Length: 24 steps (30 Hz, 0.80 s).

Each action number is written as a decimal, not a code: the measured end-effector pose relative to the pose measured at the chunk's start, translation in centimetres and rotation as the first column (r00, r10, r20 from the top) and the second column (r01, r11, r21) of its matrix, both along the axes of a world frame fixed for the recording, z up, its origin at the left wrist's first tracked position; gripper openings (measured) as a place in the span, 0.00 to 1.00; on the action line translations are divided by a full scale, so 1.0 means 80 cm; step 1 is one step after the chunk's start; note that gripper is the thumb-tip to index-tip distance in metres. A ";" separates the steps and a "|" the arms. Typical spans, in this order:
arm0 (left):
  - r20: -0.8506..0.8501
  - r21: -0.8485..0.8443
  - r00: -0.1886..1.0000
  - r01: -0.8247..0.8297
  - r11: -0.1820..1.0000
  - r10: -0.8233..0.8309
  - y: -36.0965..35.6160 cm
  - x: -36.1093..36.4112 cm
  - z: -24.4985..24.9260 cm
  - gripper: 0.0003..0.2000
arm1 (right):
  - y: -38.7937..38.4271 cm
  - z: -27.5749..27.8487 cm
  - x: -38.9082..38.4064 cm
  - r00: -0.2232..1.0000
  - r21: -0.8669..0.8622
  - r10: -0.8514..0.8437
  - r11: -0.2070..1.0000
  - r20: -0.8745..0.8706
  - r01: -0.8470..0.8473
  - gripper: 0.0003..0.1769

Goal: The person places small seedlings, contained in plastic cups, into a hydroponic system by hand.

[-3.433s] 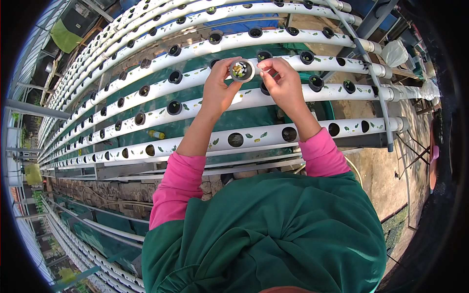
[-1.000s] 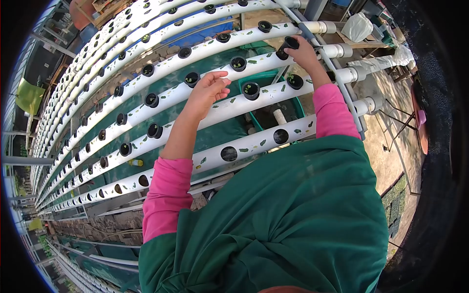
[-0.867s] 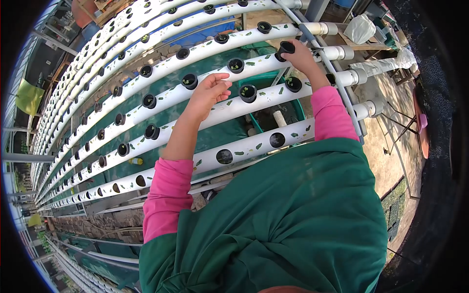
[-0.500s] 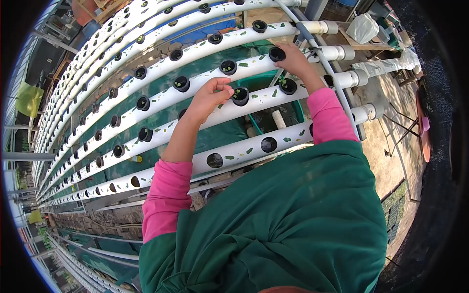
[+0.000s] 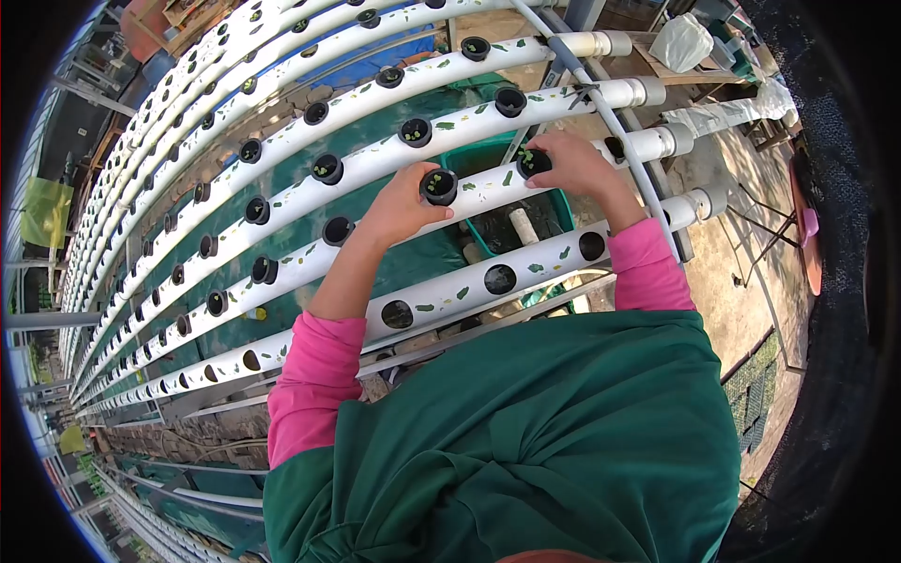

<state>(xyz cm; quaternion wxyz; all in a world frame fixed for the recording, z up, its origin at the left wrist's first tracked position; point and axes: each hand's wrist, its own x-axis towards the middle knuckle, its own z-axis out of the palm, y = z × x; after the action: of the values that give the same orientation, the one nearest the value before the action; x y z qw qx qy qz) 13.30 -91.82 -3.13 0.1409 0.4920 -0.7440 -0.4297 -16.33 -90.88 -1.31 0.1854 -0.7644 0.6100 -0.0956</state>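
My left hand (image 5: 404, 202) curves around a black net pot (image 5: 438, 189) with a small green seedling, set in a hole of a white pipe (image 5: 483, 191). Its thumb lies along the front of the rim and the fingers are behind. Farther right on the same pipe, my right hand (image 5: 572, 164) has its thumb and fingers about another black net pot (image 5: 533, 164) with a seedling. Part of that pot is covered by the fingers. A black pot (image 5: 510, 102) stands in the pipe beyond, and the nearest pipe has bare round holes (image 5: 500, 279).
Several white pipes with pots run off to the far left. A grey crossbar (image 5: 615, 117) passes over their right ends. Below the pipes are a green tub (image 5: 481, 236) and green sheeting (image 5: 375, 122). A white bag (image 5: 682, 42) lies on a bench at upper right.
My right hand has come down from the pot on the farther pipe to the seedling pot on the nearer one. My left hand has gone from beside its pot to around it.
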 end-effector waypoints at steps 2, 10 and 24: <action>0.035 -0.098 0.999 -0.014 0.995 0.018 0.000 -0.003 -0.007 0.31 | 0.004 -0.004 -0.002 0.999 -0.073 0.028 0.997 0.018 -0.027 0.32; -0.130 0.032 0.990 -0.045 0.998 0.049 -0.004 0.001 -0.007 0.25 | 0.006 0.007 -0.016 0.930 0.168 -0.119 0.984 0.347 0.063 0.31; -0.392 0.356 0.886 -0.101 0.929 0.247 -0.013 0.027 0.008 0.23 | -0.008 0.021 0.051 0.969 -0.154 0.007 0.988 0.247 0.031 0.26</action>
<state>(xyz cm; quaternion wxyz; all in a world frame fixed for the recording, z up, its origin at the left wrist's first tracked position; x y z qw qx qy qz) 15.45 -92.86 -2.51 0.2567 0.4670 -0.5652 -0.6298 -12.27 -91.54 0.38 0.1987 -0.7551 0.5775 -0.2385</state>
